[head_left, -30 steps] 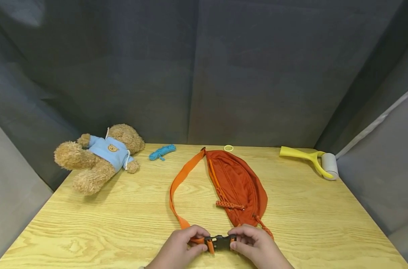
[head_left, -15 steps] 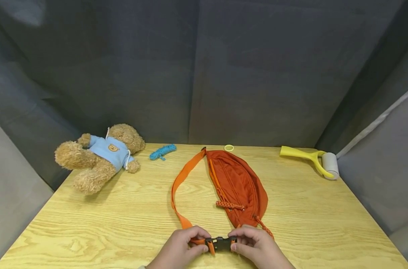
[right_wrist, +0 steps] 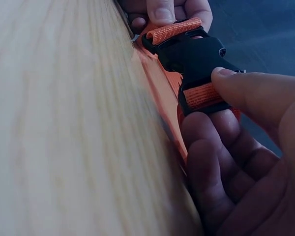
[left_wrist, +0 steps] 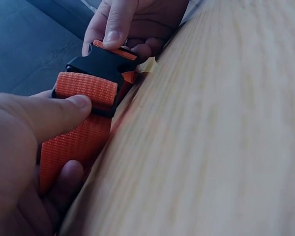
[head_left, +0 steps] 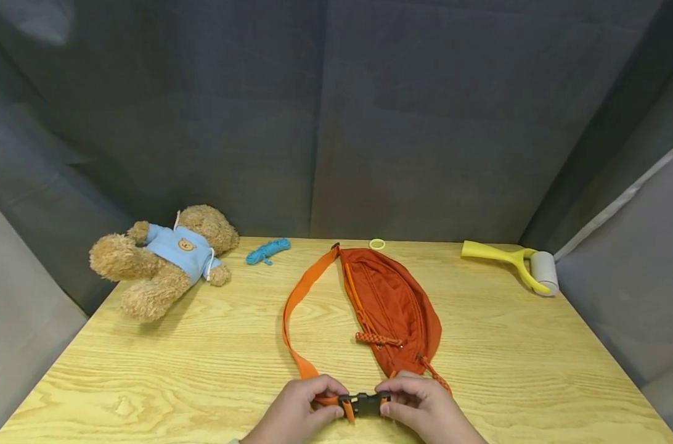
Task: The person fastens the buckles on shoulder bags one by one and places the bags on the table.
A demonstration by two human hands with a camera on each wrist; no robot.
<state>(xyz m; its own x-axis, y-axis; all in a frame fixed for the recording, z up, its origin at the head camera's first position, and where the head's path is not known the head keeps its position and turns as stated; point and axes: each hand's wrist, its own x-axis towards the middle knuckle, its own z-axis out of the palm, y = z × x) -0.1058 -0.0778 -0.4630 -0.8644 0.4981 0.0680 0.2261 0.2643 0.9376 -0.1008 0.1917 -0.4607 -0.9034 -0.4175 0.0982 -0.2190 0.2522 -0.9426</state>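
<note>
An orange-red waist bag (head_left: 394, 308) lies on the table, its orange strap (head_left: 289, 311) curving round on the left side. At the front, the two halves of its black side-release buckle (head_left: 368, 404) are joined end to end. My left hand (head_left: 303, 407) pinches the left half where the strap loops through, with the thumb on the webbing (left_wrist: 86, 88). Thumb and fingers of my right hand (head_left: 425, 404) pinch the other half, seen close up as a black socket (right_wrist: 196, 59). A braided zipper pull (head_left: 379, 338) lies across the bag.
A teddy bear (head_left: 175, 259) in a blue hoodie lies at the back left, beside a bundle of blue cord (head_left: 267, 251). Behind the bag is a small yellow ring (head_left: 377, 245). A yellow-handled lint roller (head_left: 508, 259) lies back right. Dark curtains (head_left: 325, 123) enclose the table.
Both hands keep their hold on the buckle, which has shifted very slightly to the right. The strap's curve has shifted slightly right too.
</note>
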